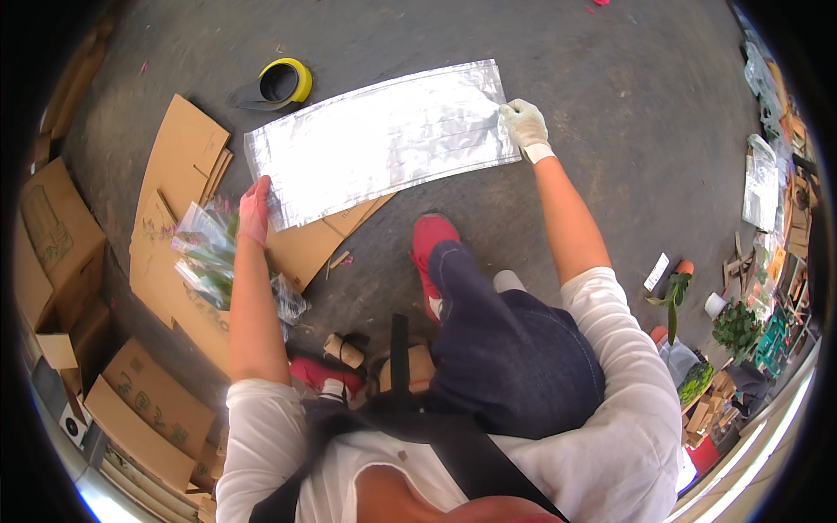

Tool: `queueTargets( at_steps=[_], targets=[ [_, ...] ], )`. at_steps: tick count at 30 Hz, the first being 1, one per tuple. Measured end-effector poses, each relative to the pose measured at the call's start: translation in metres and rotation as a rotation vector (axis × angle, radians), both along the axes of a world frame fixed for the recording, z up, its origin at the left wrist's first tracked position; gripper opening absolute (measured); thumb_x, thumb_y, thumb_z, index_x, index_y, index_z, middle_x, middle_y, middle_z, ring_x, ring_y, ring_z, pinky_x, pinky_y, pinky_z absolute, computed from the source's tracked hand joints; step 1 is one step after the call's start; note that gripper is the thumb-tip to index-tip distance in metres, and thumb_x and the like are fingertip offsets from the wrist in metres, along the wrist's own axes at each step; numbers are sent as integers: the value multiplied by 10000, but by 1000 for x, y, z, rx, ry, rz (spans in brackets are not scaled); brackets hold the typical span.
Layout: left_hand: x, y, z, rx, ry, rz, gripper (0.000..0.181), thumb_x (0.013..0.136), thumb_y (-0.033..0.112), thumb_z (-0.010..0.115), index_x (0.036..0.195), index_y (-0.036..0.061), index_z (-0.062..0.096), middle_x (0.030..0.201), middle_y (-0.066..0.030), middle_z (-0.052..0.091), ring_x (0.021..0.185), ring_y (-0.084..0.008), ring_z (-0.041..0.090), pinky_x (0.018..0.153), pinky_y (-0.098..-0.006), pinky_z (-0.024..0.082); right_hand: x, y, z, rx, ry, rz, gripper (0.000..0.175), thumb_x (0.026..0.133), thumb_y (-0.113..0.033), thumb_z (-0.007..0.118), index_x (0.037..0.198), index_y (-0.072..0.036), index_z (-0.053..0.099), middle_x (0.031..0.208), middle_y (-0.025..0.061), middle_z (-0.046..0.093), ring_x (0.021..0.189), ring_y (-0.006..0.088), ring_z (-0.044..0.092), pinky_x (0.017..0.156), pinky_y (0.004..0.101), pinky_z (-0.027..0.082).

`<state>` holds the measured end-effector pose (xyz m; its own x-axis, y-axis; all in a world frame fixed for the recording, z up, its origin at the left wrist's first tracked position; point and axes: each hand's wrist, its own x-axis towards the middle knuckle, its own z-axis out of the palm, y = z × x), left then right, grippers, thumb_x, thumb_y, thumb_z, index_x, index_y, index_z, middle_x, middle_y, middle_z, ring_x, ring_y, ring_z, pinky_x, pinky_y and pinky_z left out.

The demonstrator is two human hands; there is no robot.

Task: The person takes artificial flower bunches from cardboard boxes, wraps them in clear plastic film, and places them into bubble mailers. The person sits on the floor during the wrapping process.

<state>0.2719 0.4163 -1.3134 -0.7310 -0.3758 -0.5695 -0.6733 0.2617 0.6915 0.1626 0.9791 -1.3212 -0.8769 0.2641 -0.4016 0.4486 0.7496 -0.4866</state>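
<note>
A shiny silver plastic sheet or flat bag (pixel 386 140) is stretched between my two hands above the floor. My right hand (pixel 525 125), in a white glove, pinches its right edge with the fingers curled in. At the lower left corner my left hand (pixel 254 210) grips the sheet; its fingers are partly hidden, and it seems to wear a thin glove. Beneath the sheet's lower edge lies flattened cardboard (pixel 304 252). Flowers in clear plastic sleeves (pixel 206 258) rest on the cardboard beside my left forearm. A yellow and black tape dispenser (pixel 302 82) sits beyond the sheet's upper left edge.
Cardboard boxes (pixel 62 235) stand at the left, with another open carton (pixel 147 405) lower down. Along the right lie a leafy plant (pixel 677 297), a bushy potted plant (pixel 735 330), plastic bags (pixel 760 183) and wood pieces (pixel 709 405). My red shoe (pixel 435 235) is on the dark floor.
</note>
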Motion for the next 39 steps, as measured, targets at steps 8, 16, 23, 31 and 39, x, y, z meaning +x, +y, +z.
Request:
queueTargets(
  at_steps=[8,16,23,31,39],
  targets=[
    [0,4,10,126,11,33,626,932,440,696,1308,-54,620,1242,-102,681,1128,-178,617,1000,-301,453,0,-13,3,587,467,455,594,884,-421,681,1398,-171,517,1423,92,545,1283,323,536,1020,501,446],
    [-1,12,10,285,35,147,575,948,391,693,1301,-57,615,1197,-83,695,1056,-154,640,941,-275,485,-1,-28,-26,609,184,787,840,957,-653,462,1613,-188,219,1684,62,186,1555,289,140,1233,507,152],
    [-1,10,15,249,7,126,540,936,392,707,1262,-35,651,1147,-74,708,1003,-155,656,906,-278,501,14,-22,-20,354,643,384,985,811,-505,765,1538,-14,317,1546,194,414,1447,402,339,1159,470,320],
    [-5,15,3,98,31,1,352,927,203,710,1178,-43,681,1054,-56,727,927,-137,645,840,-266,496,-13,59,2,208,508,-64,583,874,-264,709,1399,-94,519,1008,120,717,959,303,686,884,419,516],
    [3,36,53,186,312,-110,191,992,100,593,1145,5,658,959,-4,684,883,-102,576,817,-244,462,-31,34,60,460,886,343,801,736,-351,812,1399,-29,499,1291,183,613,1244,357,543,1068,461,425]
  ],
)
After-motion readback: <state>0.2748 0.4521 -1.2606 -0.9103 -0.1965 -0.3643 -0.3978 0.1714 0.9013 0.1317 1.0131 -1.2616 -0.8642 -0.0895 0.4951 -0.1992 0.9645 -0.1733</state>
